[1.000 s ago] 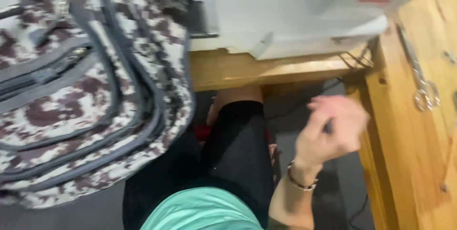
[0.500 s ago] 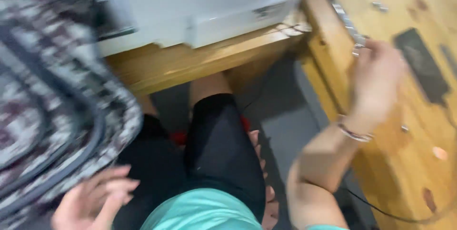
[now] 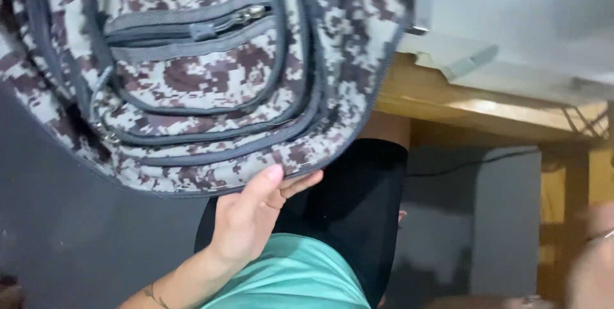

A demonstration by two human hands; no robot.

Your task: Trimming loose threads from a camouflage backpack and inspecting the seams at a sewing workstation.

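Above the lap, camouflage backpack point(image 3: 192, 79), long axis running left to right, lower edge pinched by left hand point(image 3: 246, 219) from beneath; right hand point(image 3: 595, 258) blurred at frame edge, well apart, grip unreadable; wooden counter point(image 3: 486, 108) behind.

matt woven cloth camouflage backpack point(image 3: 211, 72) with grey fabric trim, dull metal zip pull point(image 3: 251, 12), smooth varnished wooden table point(image 3: 473, 108), smooth white plastic machine point(image 3: 511, 21)
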